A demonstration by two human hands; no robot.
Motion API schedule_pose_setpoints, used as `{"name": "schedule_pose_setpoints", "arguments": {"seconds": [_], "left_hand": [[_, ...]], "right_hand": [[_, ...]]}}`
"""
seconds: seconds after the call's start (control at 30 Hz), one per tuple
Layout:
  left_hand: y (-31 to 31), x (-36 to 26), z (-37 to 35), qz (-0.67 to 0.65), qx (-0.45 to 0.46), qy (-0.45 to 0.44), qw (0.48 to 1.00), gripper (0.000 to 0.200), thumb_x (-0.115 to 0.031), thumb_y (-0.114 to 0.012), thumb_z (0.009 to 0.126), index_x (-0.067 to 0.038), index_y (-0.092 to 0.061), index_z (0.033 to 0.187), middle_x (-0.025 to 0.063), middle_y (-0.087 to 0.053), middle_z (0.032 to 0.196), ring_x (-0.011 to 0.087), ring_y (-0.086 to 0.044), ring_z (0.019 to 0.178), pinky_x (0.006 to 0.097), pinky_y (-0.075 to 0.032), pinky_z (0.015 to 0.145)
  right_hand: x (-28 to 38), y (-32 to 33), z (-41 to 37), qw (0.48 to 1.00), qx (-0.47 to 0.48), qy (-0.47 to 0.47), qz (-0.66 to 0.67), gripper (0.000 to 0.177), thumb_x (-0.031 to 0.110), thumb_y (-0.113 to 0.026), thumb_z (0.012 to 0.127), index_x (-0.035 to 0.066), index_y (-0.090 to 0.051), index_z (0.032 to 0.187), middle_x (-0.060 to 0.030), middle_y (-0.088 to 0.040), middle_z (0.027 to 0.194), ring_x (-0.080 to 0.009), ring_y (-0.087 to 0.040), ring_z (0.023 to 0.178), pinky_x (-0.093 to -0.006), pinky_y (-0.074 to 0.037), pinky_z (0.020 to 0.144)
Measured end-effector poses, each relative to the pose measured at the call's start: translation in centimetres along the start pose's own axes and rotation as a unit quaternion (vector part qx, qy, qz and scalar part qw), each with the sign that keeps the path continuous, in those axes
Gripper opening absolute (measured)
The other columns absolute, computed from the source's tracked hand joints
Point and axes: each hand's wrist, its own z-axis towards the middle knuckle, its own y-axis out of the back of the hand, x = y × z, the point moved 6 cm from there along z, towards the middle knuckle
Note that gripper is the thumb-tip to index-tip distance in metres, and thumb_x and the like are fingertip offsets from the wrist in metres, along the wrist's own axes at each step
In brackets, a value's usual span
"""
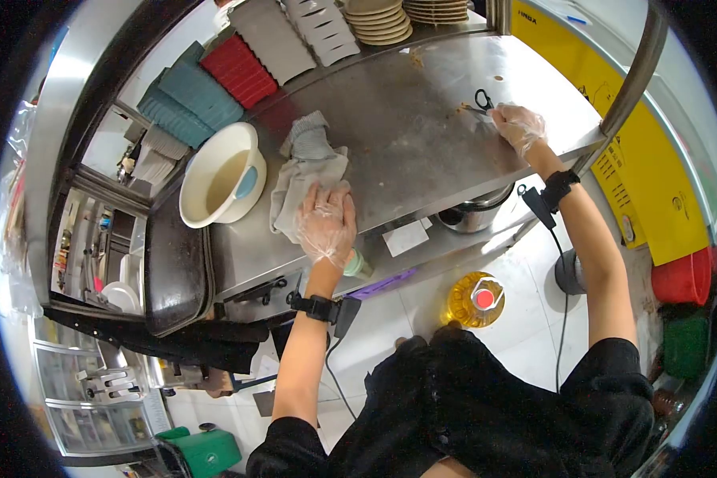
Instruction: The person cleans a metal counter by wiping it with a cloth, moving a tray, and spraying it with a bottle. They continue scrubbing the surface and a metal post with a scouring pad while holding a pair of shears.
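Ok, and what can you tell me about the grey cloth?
The grey cloth lies crumpled on the metal counter, beside the white basin with a small gap between. It looks like soft fabric, with faint ribbing at its far end. The left hand, in a clear glove, rests on its near end, partly hiding it.

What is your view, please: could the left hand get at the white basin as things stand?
Probably yes: the left hand rests on the grey cloth, and only that cloth seems to lie between it and the white basin.
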Motion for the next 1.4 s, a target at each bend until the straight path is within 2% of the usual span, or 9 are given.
{"name": "schedule_pose_setpoints", "arguments": {"seconds": [0.2, 0.63, 0.83, 0.87, 1.03, 1.1, 1.23, 1.33, 1.4], "left_hand": [[0.0, 0.0, 0.0, 0.008, -0.016, -0.009, 1.0, 0.016, -0.02, -0.058, 0.09, -0.016, -0.068, 0.102, 0.0074, -0.068, 0.102, 0.0339, -0.056, 0.115, 0.0438, -0.043, 0.097], [0.0, 0.3, 0.0, 0.011, -0.013, 0.003, 1.0, 0.024, -0.023, -0.059, 0.088, -0.017, -0.066, 0.11, 0.007, -0.066, 0.103, 0.03, -0.057, 0.113, 0.0424, -0.044, 0.09], [3.1, 1.2, 3.4, -0.07, -0.009, 0.058, 0.996, 0.03, -0.023, -0.062, 0.086, -0.014, -0.062, 0.115, 0.0133, -0.063, 0.111, 0.0353, -0.058, 0.106, 0.0445, -0.046, 0.091], [3.7, 1.4, 3.7, -0.013, 0.014, 0.067, 0.998, 0.034, -0.023, -0.064, 0.084, -0.012, -0.06, 0.116, 0.0129, -0.062, 0.112, 0.0346, -0.058, 0.106, 0.0434, -0.048, 0.089], [4.6, 4.3, 1.2, -0.001, -0.036, 0.082, 0.996, 0.038, -0.024, -0.064, 0.084, -0.011, -0.058, 0.12, 0.0133, -0.061, 0.115, 0.0344, -0.058, 0.107, 0.0435, -0.049, 0.088], [4.9, 5.2, -0.3, 0.0, -0.048, 0.093, 0.995, 0.04, -0.025, -0.065, 0.084, -0.011, -0.058, 0.121, 0.0136, -0.06, 0.117, 0.0347, -0.058, 0.107, 0.0437, -0.049, 0.089], [4.6, 7.2, -1.5, -0.032, 0.047, 0.169, 0.984, 0.059, -0.035, -0.068, 0.078, -0.009, -0.052, 0.129, 0.0144, -0.056, 0.124, 0.0363, -0.051, 0.119, 0.0433, -0.044, 0.098], [4.6, 6.9, -1.0, -0.037, 0.105, 0.187, 0.976, 0.067, -0.038, -0.069, 0.078, -0.008, -0.049, 0.134, 0.0141, -0.055, 0.128, 0.0355, -0.05, 0.121, 0.0428, -0.042, 0.1], [4.4, 6.1, -0.4, -0.001, 0.061, 0.126, 0.99, 0.067, -0.04, -0.067, 0.081, -0.013, -0.044, 0.138, 0.0189, -0.056, 0.126, 0.0359, -0.058, 0.109, 0.0456, -0.048, 0.094]], "right_hand": [[0.2, 0.2, 0.1, 0.997, 0.048, -0.06, 0.028, 0.04, 0.048, -0.045, 0.097, 0.014, -0.068, 0.095, -0.0113, -0.069, 0.097, -0.0331, -0.064, 0.095, -0.0431, -0.049, 0.082], [3.6, 1.5, -2.6, 0.998, 0.053, 0.041, 0.015, 0.04, 0.045, -0.048, 0.096, 0.01, -0.068, 0.098, -0.0152, -0.068, 0.099, -0.0357, -0.062, 0.097, -0.0449, -0.047, 0.084], [5.4, -0.2, -3.8, 0.966, 0.1, -0.019, 0.239, 0.043, 0.045, -0.045, 0.098, 0.008, -0.067, 0.101, -0.0146, -0.066, 0.096, -0.032, -0.062, 0.094, -0.0385, -0.048, 0.084], [5.3, -1.4, -2.8, 0.954, 0.079, 0.123, 0.26, 0.032, 0.036, -0.052, 0.096, 0.008, -0.065, 0.105, -0.0146, -0.064, 0.098, -0.0306, -0.061, 0.1, -0.0362, -0.048, 0.084], [8.5, 0.8, -4.0, 0.916, -0.074, 0.324, 0.226, 0.02, 0.015, -0.067, 0.089, 0.009, -0.059, 0.106, -0.009, -0.062, 0.09, -0.0251, -0.058, 0.085, -0.0326, -0.047, 0.073], [5.3, -7.0, -0.5, 0.837, 0.201, 0.017, 0.509, 0.018, 0.016, -0.067, 0.089, 0.007, -0.056, 0.098, -0.0043, -0.057, 0.081, -0.0159, -0.052, 0.071, -0.0282, -0.044, 0.063], [8.3, -6.7, 0.2, 0.788, 0.147, 0.083, 0.592, 0.018, 0.019, -0.067, 0.09, 0.006, -0.054, 0.09, -0.0012, -0.053, 0.075, -0.0097, -0.048, 0.065, -0.0245, -0.04, 0.057], [10.5, -6.4, -1.3, 0.84, 0.228, -0.052, 0.489, 0.015, 0.018, -0.065, 0.091, 0.006, -0.056, 0.09, -0.0014, -0.055, 0.076, -0.0098, -0.046, 0.065, -0.0222, -0.039, 0.056], [13.5, -4.1, -1.8, 0.859, 0.075, 0.23, 0.452, 0.014, 0.013, -0.065, 0.09, 0.005, -0.058, 0.099, -0.0027, -0.058, 0.085, -0.011, -0.048, 0.068, -0.0257, -0.043, 0.059]]}}
